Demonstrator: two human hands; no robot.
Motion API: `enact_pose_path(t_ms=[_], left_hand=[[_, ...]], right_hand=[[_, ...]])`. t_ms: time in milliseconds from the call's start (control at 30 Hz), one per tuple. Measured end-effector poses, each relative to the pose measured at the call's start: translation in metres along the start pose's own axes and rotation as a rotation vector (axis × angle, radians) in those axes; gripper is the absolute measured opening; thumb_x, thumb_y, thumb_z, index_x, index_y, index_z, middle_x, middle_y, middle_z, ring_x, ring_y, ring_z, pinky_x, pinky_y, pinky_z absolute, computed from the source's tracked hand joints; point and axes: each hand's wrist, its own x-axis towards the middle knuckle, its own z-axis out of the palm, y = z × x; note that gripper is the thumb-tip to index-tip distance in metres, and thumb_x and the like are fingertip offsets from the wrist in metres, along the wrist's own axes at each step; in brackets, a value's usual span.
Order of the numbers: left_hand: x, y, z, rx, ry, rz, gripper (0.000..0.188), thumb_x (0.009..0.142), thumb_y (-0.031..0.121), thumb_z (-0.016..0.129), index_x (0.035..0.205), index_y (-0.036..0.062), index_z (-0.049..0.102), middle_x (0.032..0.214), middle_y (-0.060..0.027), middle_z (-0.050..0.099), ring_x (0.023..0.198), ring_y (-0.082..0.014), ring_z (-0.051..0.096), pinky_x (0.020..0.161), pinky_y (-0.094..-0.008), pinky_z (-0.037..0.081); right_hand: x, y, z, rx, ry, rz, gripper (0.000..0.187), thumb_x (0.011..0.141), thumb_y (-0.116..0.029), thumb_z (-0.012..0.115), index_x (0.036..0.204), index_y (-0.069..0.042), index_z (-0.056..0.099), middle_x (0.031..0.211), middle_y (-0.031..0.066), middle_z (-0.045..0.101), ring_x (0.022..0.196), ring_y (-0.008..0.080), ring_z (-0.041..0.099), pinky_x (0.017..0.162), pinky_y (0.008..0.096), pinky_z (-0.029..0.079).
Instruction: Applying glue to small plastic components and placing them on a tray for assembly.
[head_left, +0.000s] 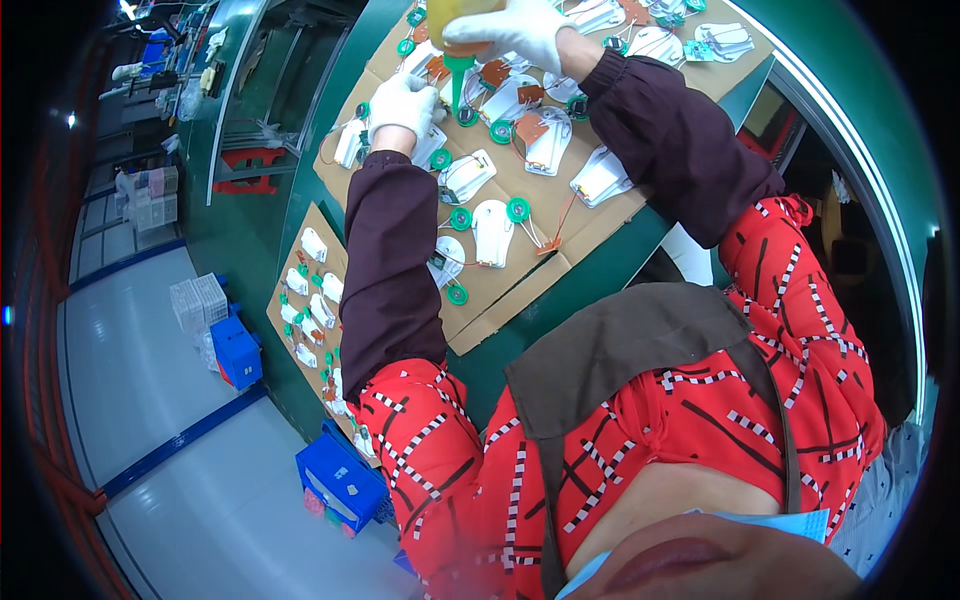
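Observation:
My right hand [528, 35], in a white glove, is wrapped round a yellow squeeze bottle [468, 18]. The bottle is tipped down, and its green nozzle [459, 72] points at the parts below. My left hand [402, 106], gloved too, rests among the parts to the left of the nozzle. Its fingers are curled together, and what they hold, if anything, is hidden. Around both hands lie white plastic housings [492, 232] with wires leading to round green-rimmed parts [518, 209]. Small orange-brown pieces [531, 127] lie on or beside several housings.
The parts lie on a cardboard sheet [590, 232] on a green table [520, 318]. A second cardboard sheet with similar parts [314, 244] is at the left. Blue bins [342, 476] and stacked white crates [198, 302] stand on the grey floor. A white rail [850, 130] borders the right side.

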Motion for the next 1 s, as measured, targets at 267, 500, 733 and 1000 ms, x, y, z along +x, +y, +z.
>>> enact_pose_path(t_ms=[267, 500, 733, 1000], left_hand=[[-0.009, 0.003, -0.002, -0.111, 0.006, -0.033, 0.017, 0.080, 0.011, 0.060, 0.093, -0.0014, 0.061, 0.081, -0.0105, 0.066, 0.065, -0.0161, 0.066, 0.058, -0.0262, 0.052], [-0.013, 0.006, -0.009, 0.496, 0.205, 0.289, 0.022, 0.078, 0.020, 0.061, 0.091, 0.0036, 0.068, 0.079, -0.0080, 0.067, 0.067, -0.0144, 0.066, 0.062, -0.0284, 0.051], [0.006, 0.021, -0.035, 0.298, 0.213, 0.079, 0.025, 0.078, 0.024, 0.057, 0.096, 0.0113, 0.070, 0.096, -0.0125, 0.066, 0.093, -0.0277, 0.062, 0.084, -0.0352, 0.047], [0.039, 0.017, -0.022, 0.701, 0.193, 0.060, 0.028, 0.082, 0.027, 0.056, 0.094, 0.0047, 0.069, 0.098, -0.0181, 0.065, 0.095, -0.0313, 0.062, 0.083, -0.0363, 0.048]], right_hand=[[0.007, -0.028, -0.031, 0.572, 0.050, -0.109, 0.031, 0.087, -0.027, 0.057, 0.108, -0.004, 0.057, 0.096, 0.0069, 0.064, 0.072, 0.0159, 0.061, 0.060, 0.0253, 0.047], [0.005, -0.034, -0.044, 0.749, -0.105, -0.122, 0.041, 0.090, -0.041, 0.049, 0.104, -0.003, 0.058, 0.081, 0.0079, 0.062, 0.051, 0.0133, 0.048, 0.063, 0.0271, 0.045], [0.008, -0.028, -0.054, 0.717, -0.005, -0.098, 0.038, 0.090, -0.045, 0.049, 0.098, -0.010, 0.062, 0.062, -0.0022, 0.052, 0.042, 0.0109, 0.033, 0.069, 0.0327, 0.042], [0.007, -0.026, -0.049, 0.696, 0.030, -0.133, 0.029, 0.090, -0.041, 0.050, 0.097, -0.015, 0.059, 0.069, -0.0015, 0.057, 0.042, 0.0106, 0.033, 0.062, 0.0349, 0.042]])
